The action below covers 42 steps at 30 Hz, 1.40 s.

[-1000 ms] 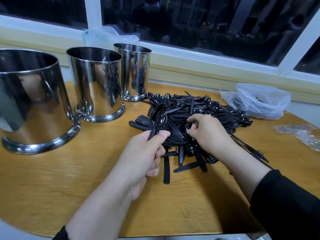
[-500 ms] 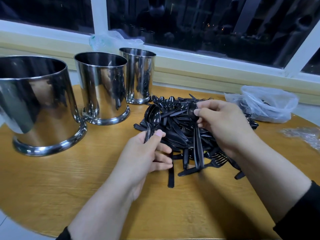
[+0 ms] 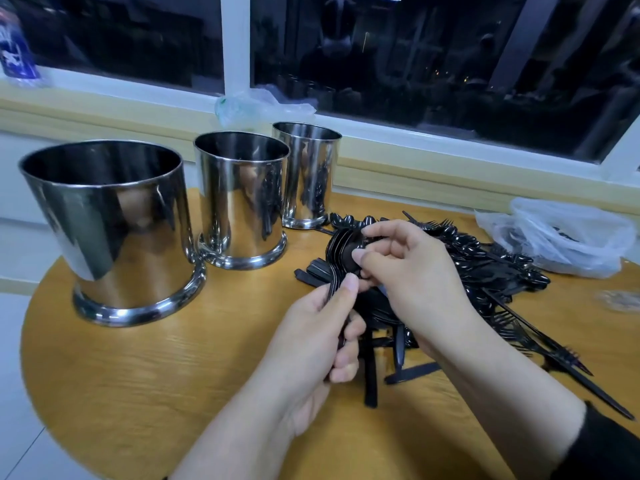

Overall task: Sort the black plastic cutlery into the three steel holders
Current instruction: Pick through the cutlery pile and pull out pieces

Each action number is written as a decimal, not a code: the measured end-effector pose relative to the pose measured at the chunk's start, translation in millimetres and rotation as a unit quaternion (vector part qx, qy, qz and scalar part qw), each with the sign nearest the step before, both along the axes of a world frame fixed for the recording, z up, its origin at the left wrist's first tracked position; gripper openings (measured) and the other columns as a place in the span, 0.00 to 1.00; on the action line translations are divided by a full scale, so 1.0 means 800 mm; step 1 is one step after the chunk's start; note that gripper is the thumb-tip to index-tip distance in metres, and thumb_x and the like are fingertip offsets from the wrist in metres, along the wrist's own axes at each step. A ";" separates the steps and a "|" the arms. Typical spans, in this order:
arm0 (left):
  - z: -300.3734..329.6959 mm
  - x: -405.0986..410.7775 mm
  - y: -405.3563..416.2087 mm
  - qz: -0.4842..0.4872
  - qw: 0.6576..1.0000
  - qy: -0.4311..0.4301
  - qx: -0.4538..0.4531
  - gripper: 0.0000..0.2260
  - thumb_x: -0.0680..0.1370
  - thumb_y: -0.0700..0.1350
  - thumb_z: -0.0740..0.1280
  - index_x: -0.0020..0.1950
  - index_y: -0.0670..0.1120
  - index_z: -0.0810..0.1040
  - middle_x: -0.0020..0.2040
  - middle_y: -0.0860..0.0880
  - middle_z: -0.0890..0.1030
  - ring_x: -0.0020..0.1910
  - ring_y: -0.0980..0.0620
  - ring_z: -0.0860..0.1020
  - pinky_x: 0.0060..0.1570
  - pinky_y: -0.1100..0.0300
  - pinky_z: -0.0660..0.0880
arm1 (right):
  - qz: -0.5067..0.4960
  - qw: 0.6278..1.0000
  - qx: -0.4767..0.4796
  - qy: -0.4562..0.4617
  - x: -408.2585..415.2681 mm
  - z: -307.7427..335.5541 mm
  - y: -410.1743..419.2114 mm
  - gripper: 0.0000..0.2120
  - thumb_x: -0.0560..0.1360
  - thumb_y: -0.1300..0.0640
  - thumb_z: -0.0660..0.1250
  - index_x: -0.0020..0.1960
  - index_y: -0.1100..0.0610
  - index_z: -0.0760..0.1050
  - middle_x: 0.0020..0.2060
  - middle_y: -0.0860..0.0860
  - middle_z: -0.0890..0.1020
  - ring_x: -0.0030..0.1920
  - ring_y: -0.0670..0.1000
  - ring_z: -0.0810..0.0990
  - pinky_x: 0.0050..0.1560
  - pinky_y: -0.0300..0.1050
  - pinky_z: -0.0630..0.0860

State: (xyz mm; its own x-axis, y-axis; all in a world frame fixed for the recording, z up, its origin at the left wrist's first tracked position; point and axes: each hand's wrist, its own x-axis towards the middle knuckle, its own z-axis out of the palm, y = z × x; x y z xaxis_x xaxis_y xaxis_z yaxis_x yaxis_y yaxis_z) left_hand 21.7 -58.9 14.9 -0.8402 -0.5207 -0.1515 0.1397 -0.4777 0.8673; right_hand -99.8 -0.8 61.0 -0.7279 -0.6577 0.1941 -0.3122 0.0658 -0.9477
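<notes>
Left hand: your left hand (image 3: 313, 344) is curled round a stack of black spoons (image 3: 341, 252), thumb pressed on the handles, bowls fanned above your fist.
Right hand: your right hand (image 3: 408, 271) pinches the top spoon bowl between thumb and forefinger, just above your left thumb.
Cutlery pile: the loose cutlery pile (image 3: 485, 271) lies under and to the right of your right hand on the wooden table (image 3: 138, 375).
Holders: three steel holders stand left of your hands: large holder (image 3: 114, 230) nearest, middle holder (image 3: 242, 199) beyond it, small holder (image 3: 306, 174) farthest.
Plastic bag: a clear plastic bag (image 3: 568, 240) sits right of the pile.
</notes>
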 end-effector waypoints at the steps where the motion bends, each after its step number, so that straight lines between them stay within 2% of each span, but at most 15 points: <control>1: 0.000 0.001 -0.001 -0.005 1.000 -0.002 -0.005 0.20 0.81 0.56 0.67 0.64 0.43 0.79 0.33 0.50 0.67 0.26 0.55 0.60 0.22 0.64 0.57 | 0.006 1.000 0.010 0.015 -0.001 0.001 -0.001 0.09 0.77 0.63 0.72 0.56 0.54 0.80 0.35 0.50 0.82 0.30 0.44 0.81 0.40 0.40 0.80; 3: 0.000 0.004 -0.004 -0.018 1.000 -0.005 -0.016 0.21 0.82 0.53 0.67 0.67 0.39 0.76 0.33 0.51 0.65 0.25 0.56 0.59 0.22 0.64 0.56 | 0.017 0.998 0.036 0.056 -0.003 0.003 -0.002 0.11 0.77 0.61 0.72 0.59 0.52 0.80 0.36 0.50 0.81 0.30 0.40 0.79 0.35 0.30 0.75; 5: 0.000 0.007 -0.007 -0.030 0.999 -0.006 -0.014 0.15 0.82 0.50 0.67 0.64 0.41 0.79 0.32 0.51 0.64 0.24 0.56 0.59 0.22 0.64 0.55 | 0.032 0.991 0.071 0.106 -0.008 0.005 -0.003 0.12 0.77 0.56 0.72 0.60 0.50 0.81 0.36 0.48 0.79 0.30 0.40 0.75 0.34 0.28 0.72; 7: 0.003 0.010 -0.012 -0.044 0.999 -0.002 -0.005 0.10 0.83 0.47 0.66 0.59 0.42 0.81 0.31 0.51 0.63 0.23 0.57 0.58 0.21 0.65 0.54 | 0.083 0.981 0.111 0.134 -0.014 0.012 -0.001 0.07 0.79 0.52 0.70 0.56 0.49 0.82 0.35 0.49 0.79 0.32 0.43 0.74 0.35 0.32 0.70; 10: 0.010 0.015 -0.015 -0.080 0.997 0.008 0.009 0.07 0.82 0.44 0.65 0.53 0.44 0.82 0.31 0.51 0.60 0.23 0.57 0.56 0.20 0.66 0.52 | 0.209 0.968 0.113 0.074 -0.021 0.022 0.003 0.08 0.82 0.55 0.66 0.48 0.57 0.81 0.33 0.57 0.80 0.33 0.49 0.75 0.36 0.37 0.72; 14: 0.013 0.014 -0.017 -0.085 0.996 0.007 0.022 0.08 0.81 0.41 0.64 0.46 0.47 0.83 0.30 0.51 0.60 0.23 0.57 0.56 0.20 0.67 0.52 | 0.263 0.960 0.095 0.018 -0.028 0.022 -0.006 0.06 0.82 0.58 0.65 0.51 0.61 0.77 0.34 0.62 0.79 0.32 0.53 0.75 0.35 0.44 0.72; 16: 0.016 0.012 -0.018 -0.053 0.999 0.000 -0.005 0.07 0.81 0.42 0.65 0.48 0.47 0.82 0.31 0.51 0.63 0.24 0.56 0.57 0.21 0.64 0.52 | 0.250 0.965 0.082 0.016 -0.031 0.022 -0.013 0.05 0.82 0.59 0.65 0.51 0.61 0.77 0.35 0.63 0.79 0.32 0.54 0.75 0.36 0.44 0.72; 20: 0.021 0.005 -0.029 0.080 0.989 -0.019 -0.126 0.09 0.81 0.48 0.69 0.45 0.61 0.84 0.33 0.51 0.72 0.26 0.54 0.62 0.24 0.61 0.59 | 0.190 0.980 0.045 0.031 -0.041 0.039 -0.025 0.04 0.82 0.60 0.66 0.52 0.58 0.79 0.34 0.56 0.80 0.32 0.50 0.75 0.35 0.39 0.73; 23: 0.025 -0.003 -0.040 0.155 0.972 -0.014 -0.178 0.08 0.81 0.52 0.68 0.45 0.52 0.83 0.35 0.49 0.75 0.27 0.52 0.67 0.25 0.60 0.65 | 0.154 0.988 0.004 0.034 -0.057 0.055 -0.039 0.03 0.82 0.59 0.66 0.52 0.55 0.79 0.35 0.53 0.81 0.35 0.52 0.78 0.44 0.50 0.77; 25: 0.033 -0.016 -0.047 0.180 0.964 -0.010 -0.195 0.09 0.82 0.52 0.67 0.47 0.49 0.81 0.37 0.48 0.77 0.29 0.50 0.70 0.26 0.60 0.69 | 0.140 0.989 -0.010 0.050 -0.068 0.069 -0.052 0.03 0.82 0.60 0.66 0.52 0.55 0.79 0.36 0.52 0.81 0.35 0.51 0.79 0.46 0.52 0.77; 28: 0.052 -0.047 -0.064 0.209 0.960 0.012 -0.185 0.06 0.83 0.49 0.67 0.58 0.51 0.80 0.43 0.48 0.84 0.37 0.50 0.80 0.33 0.57 0.79 | 0.106 0.990 -0.043 0.084 -0.090 0.099 -0.072 0.05 0.82 0.63 0.65 0.50 0.56 0.78 0.35 0.51 0.81 0.34 0.48 0.79 0.41 0.46 0.78; 30: 0.061 -0.071 -0.082 0.227 0.954 0.006 -0.194 0.07 0.84 0.48 0.66 0.61 0.56 0.76 0.50 0.51 0.85 0.46 0.54 0.85 0.44 0.54 0.84 | 0.062 0.987 -0.067 0.129 -0.112 0.121 -0.087 0.03 0.81 0.64 0.65 0.50 0.59 0.78 0.35 0.51 0.81 0.33 0.48 0.80 0.41 0.49 0.80; 35: 0.066 -0.130 -0.131 0.228 0.952 -0.010 -0.204 0.10 0.85 0.50 0.64 0.66 0.57 0.74 0.56 0.53 0.83 0.56 0.57 0.82 0.59 0.52 0.81 | -0.018 0.974 -0.092 0.204 -0.167 0.165 -0.143 0.03 0.81 0.61 0.65 0.52 0.58 0.77 0.40 0.52 0.82 0.34 0.48 0.82 0.45 0.54 0.84; 39: 0.061 -0.166 -0.156 0.216 0.954 -0.025 -0.208 0.05 0.84 0.50 0.64 0.59 0.59 0.76 0.57 0.54 0.82 0.57 0.57 0.81 0.62 0.48 0.80 | -0.043 0.965 -0.076 0.246 -0.199 0.179 -0.208 0.03 0.80 0.59 0.64 0.50 0.54 0.76 0.38 0.51 0.82 0.34 0.50 0.82 0.44 0.56 0.84; 42: 0.047 -0.176 -0.165 0.224 0.954 -0.031 -0.198 0.06 0.84 0.49 0.64 0.53 0.60 0.78 0.55 0.55 0.84 0.55 0.58 0.82 0.61 0.49 0.80 | -0.040 0.962 -0.027 0.269 -0.219 0.168 -0.257 0.02 0.78 0.56 0.65 0.49 0.53 0.76 0.41 0.51 0.82 0.41 0.56 0.84 0.48 0.60 0.82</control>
